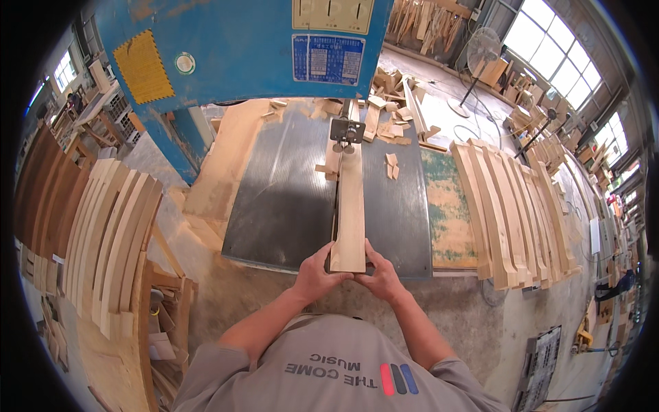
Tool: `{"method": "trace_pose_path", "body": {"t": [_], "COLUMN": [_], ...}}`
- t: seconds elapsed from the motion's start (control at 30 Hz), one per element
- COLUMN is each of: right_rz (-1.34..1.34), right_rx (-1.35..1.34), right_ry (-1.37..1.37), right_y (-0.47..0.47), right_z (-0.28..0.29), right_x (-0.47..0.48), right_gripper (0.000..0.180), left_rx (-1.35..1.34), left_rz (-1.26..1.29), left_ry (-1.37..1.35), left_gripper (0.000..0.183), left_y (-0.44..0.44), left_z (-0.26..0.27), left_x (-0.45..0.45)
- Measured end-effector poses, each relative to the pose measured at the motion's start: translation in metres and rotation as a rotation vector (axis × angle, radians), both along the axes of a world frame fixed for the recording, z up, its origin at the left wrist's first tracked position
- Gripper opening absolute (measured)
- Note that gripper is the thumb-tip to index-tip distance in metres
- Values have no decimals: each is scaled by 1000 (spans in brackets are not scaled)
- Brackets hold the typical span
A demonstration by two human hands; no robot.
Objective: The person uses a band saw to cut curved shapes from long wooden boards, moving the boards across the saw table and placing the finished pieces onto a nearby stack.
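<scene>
A long pale wooden board [351, 216] lies on the ridged metal table [288, 206] of a blue bandsaw [231, 51]. My left hand [315, 273] grips the near end of the board from its left side. My right hand [380, 273] holds the same end from the right, and both thumbs meet below the end face. The far end of the board reaches the saw's blade guide [347, 131], which hides the cutting point. A narrow offcut [332, 159] lies along the board's left side near the guide.
Wood scraps [392, 166] lie right of the board, with an offcut heap [391, 108] behind. Shaped wooden pieces [509, 206] stand in a row on a side table at right. More pale pieces [110, 232] and dark boards [46, 190] lie at left. A pedestal fan [483, 49] stands far right.
</scene>
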State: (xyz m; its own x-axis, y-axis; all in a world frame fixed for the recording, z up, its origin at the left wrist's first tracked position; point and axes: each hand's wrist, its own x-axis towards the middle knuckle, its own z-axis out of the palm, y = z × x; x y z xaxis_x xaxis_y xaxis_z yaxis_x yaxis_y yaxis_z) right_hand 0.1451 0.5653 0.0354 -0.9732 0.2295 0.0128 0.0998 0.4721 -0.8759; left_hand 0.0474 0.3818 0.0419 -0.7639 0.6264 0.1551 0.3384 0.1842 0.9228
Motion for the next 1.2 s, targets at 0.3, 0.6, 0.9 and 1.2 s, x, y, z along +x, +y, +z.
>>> {"method": "trace_pose_path", "body": {"t": [0.3, 0.6, 0.9, 1.2], "right_rz": [-45, -198, -245, -235], "right_rx": [-132, -863, -1166, -1169], "right_ry": [-100, -227, -151, -157], "right_y": [-6, -35, -42, -68], "right_z": [-6, -29, -67, -69], "right_x": [40, 94, 85, 169], "right_gripper": [96, 77, 56, 53], "left_rx": [-91, -58, -87, -182], "left_rz": [-158, -409, -416, -420], "left_ry": [-63, -430, -416, -423], "left_gripper": [84, 60, 50, 51], "left_y": [-9, -32, -23, -50], "left_z": [-22, -54, -64, -60], "left_x": [16, 26, 23, 107]}}
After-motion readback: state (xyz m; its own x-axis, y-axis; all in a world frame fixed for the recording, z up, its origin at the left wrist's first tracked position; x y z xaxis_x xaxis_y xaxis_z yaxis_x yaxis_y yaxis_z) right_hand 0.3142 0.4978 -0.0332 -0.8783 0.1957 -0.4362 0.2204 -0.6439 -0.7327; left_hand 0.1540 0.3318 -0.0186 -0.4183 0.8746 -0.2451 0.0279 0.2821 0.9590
